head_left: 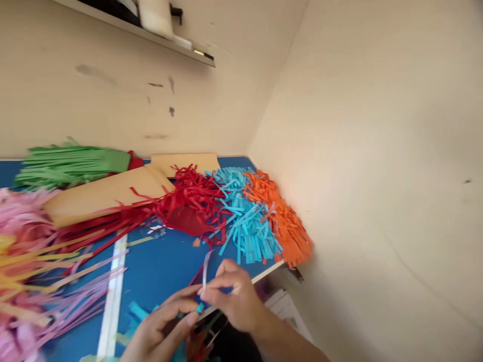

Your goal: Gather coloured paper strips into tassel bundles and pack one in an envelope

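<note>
My left hand (pixel 164 322) pinches a small turquoise paper piece (pixel 200 307) between thumb and fingers near the table's front edge. Just to its right, my right hand (pixel 236 294) is closed on a thin white strip (pixel 206 269), which sticks up from between its fingertips. The two hands nearly touch. Turquoise fringed paper (pixel 138 311) lies beside and below my left hand, partly hidden by it. Further back are fringed bundles in red (pixel 192 201), light blue (pixel 249 221) and orange (pixel 285 221).
On the blue table (pixel 158 269) are green fringe (pixel 75 163), tan paper (pixel 109 196), pink and yellow strips at the left, and a white band (pixel 113 296). A wall shelf (pixel 132 25) hangs above. Walls stand behind and at the right.
</note>
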{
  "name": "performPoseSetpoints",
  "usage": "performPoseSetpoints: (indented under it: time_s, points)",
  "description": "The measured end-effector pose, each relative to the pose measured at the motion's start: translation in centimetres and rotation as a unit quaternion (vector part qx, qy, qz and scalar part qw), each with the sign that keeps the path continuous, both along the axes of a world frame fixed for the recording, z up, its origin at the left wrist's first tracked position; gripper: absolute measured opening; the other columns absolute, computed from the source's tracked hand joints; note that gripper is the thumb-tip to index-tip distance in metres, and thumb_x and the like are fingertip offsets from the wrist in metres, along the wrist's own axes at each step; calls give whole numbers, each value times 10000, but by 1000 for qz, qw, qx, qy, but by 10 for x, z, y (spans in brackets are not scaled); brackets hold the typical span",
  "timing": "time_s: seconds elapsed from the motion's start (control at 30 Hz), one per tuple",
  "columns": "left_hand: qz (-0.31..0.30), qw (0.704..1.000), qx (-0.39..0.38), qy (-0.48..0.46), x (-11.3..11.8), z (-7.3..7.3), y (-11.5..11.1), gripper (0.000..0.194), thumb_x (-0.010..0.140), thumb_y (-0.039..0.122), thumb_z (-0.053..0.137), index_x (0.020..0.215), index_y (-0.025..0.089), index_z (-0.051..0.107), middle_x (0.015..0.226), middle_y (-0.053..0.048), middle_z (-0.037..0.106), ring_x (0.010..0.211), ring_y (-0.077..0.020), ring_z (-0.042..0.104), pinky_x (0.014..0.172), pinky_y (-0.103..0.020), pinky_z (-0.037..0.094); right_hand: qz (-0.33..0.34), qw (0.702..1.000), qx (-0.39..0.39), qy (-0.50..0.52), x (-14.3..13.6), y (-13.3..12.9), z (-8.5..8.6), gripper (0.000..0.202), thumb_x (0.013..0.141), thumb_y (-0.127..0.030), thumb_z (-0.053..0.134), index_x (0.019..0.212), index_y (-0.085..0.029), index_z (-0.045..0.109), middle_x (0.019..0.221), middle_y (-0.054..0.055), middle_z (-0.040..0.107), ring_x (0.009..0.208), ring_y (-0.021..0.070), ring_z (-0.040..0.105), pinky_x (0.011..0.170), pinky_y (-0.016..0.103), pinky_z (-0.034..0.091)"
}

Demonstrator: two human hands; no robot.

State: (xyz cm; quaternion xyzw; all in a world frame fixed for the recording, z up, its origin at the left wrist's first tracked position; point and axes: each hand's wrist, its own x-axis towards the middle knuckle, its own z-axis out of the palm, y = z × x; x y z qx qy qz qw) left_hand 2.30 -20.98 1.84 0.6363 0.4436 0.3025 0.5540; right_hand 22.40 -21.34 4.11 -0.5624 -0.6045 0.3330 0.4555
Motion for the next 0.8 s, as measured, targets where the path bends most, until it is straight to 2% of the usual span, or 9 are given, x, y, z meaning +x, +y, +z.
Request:
performPoseSetpoints:
  time_s: [0.1, 0.2, 0.27, 0.3, 0.37, 0.43, 0.47, 0.6, 0.8]
  points:
    - [-8, 992, -112, -64, 9, 15, -8, 482, 796, 661, 567, 687, 209, 695, 635, -39, 678, 571, -162, 618, 549, -227, 517, 39, 976, -73, 203, -41, 0, -7, 252, 747, -464, 766, 717, -214, 759, 720, 9, 573, 749, 156, 547, 746, 285, 422]
    - [-11, 982, -171, -79, 0, 6, -18, 460, 805, 625, 593, 650, 197, 661, 603, -24, 653, 549, -145, 598, 540, -215, 492, 77, 878, -195, 431, -53, 11, -8, 345, 676, -491, 811, 672, -187, 648, 715, 14, 609, 695, 147, 558, 731, 285, 435]
    - [-7, 981, -176, -78, -13, -3, -21, 433, 797, 608, 614, 667, 201, 689, 620, -31, 666, 570, -156, 612, 560, -226, 505, 94, 824, -244, 502, -53, 16, -6, 385, 687, -515, 796, 694, -196, 579, 668, -8, 590, 567, 110, 496, 641, 266, 431]
    - [14, 982, -170, -79, -20, -6, -22, 406, 782, 599, 636, 703, 209, 717, 680, -44, 695, 629, -175, 640, 585, -233, 519, 91, 827, -248, 496, -53, 15, -5, 384, 710, -518, 778, 705, -202, 560, 630, -30, 556, 502, 87, 431, 579, 245, 406]
    - [96, 979, -158, -81, -34, -10, -22, 349, 707, 564, 726, 791, 227, 764, 860, -71, 743, 830, -225, 681, 672, -243, 548, 69, 889, -209, 403, -55, 11, -2, 339, 780, -489, 725, 708, -201, 561, 572, -61, 481, 457, 68, 332, 502, 213, 337]
    - [204, 957, -176, -106, -43, -10, -23, 379, 601, 532, 816, 832, 233, 780, 932, -76, 753, 919, -249, 679, 719, -251, 559, 65, 958, -132, 246, -59, 3, 1, 273, 838, -408, 677, 697, -189, 598, 570, -52, 481, 491, 76, 376, 509, 208, 329]
    - [247, 939, -200, -128, -45, -9, -23, 403, 551, 516, 849, 824, 228, 779, 882, -70, 757, 874, -244, 687, 707, -254, 564, 71, 978, -93, 174, -62, -2, 2, 249, 854, -363, 657, 686, -182, 619, 582, -40, 504, 527, 83, 425, 530, 210, 344]
    - [302, 879, -281, -240, -41, 1, -24, 410, 462, 431, 913, 759, 209, 739, 623, -10, 697, 591, -168, 647, 578, -238, 548, 95, 994, -10, 47, -74, -12, 5, 223, 856, -249, 619, 649, -175, 655, 578, -31, 523, 545, 86, 474, 540, 204, 354]
    - [293, 849, -326, -296, -36, 11, -25, 427, 457, 364, 929, 758, 190, 681, 597, -1, 674, 545, -144, 631, 533, -221, 528, 106, 993, 34, 37, -75, -13, 7, 192, 852, -235, 629, 674, -180, 678, 569, -38, 521, 526, 81, 466, 526, 193, 358]
